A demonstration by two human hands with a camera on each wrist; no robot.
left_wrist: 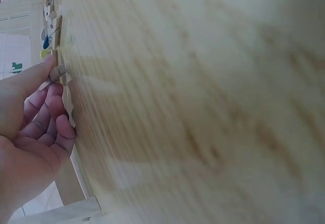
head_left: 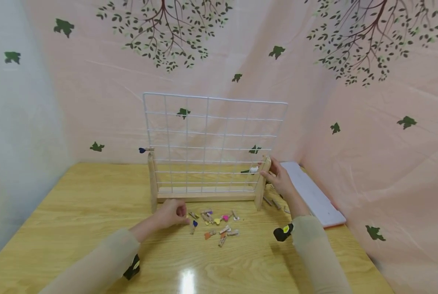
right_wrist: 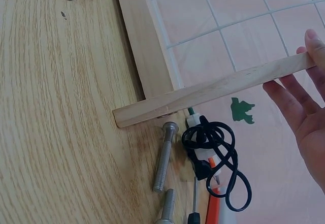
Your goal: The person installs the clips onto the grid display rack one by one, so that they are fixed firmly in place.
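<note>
A white wire grid (head_left: pixel 206 118) stands in a wooden base with an upright post at each end. My right hand (head_left: pixel 278 177) holds the top of the right wooden post (right_wrist: pixel 218 88), thumb on one side and fingers on the other. Low over the table, my left hand (head_left: pixel 170 213) pinches a small wooden clothespin (left_wrist: pixel 58 73) between thumb and forefinger; the fingers hide part of it. Just right of that hand lie several mini clothespins with coloured shapes, among them a dark blue heart one (head_left: pixel 195 224) and a pink one (head_left: pixel 225 218). Another blue heart clothespin (head_left: pixel 142 150) sits at the grid's left edge, above the left post.
Metal bolts (right_wrist: pixel 165 155), a coiled black cable (right_wrist: pixel 223 158) and a screwdriver (right_wrist: pixel 194 216) lie beyond the right post. A long white board (head_left: pixel 311 194) lies along the table's right side. Behind the grid hangs a pink cloth (head_left: pixel 105 102) with leaf prints.
</note>
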